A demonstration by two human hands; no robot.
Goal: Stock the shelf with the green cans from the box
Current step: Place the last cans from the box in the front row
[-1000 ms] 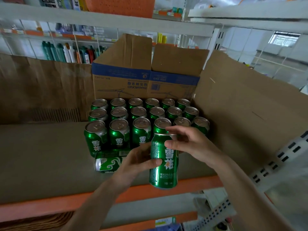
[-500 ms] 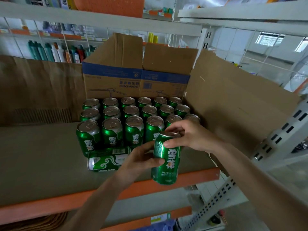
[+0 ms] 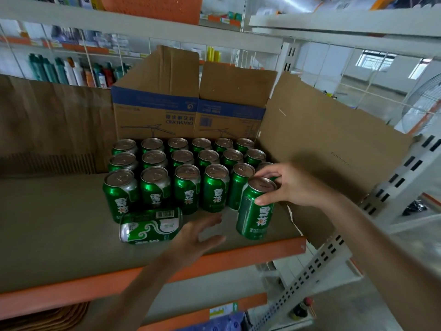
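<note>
Several upright green cans [image 3: 186,185] stand in rows on the cardboard-lined shelf [image 3: 55,237]. One green can [image 3: 150,226] lies on its side in front of them. My right hand [image 3: 288,185] grips the top of an upright green can [image 3: 255,211] at the right end of the front row, near the shelf's orange front edge. My left hand [image 3: 198,237] hovers with spread fingers between the lying can and the held can, holding nothing. An open cardboard box [image 3: 191,108] stands behind the rows.
A big cardboard flap [image 3: 329,144] rises along the right side of the cans. A perforated white upright [image 3: 386,204] frames the shelf at right. Bottles [image 3: 71,72] fill a far shelf behind. The shelf's left part shows bare cardboard lining.
My left hand has let go of the can and drawn left with fingers spread. My right hand moved the can right and set it down at the row's right end.
</note>
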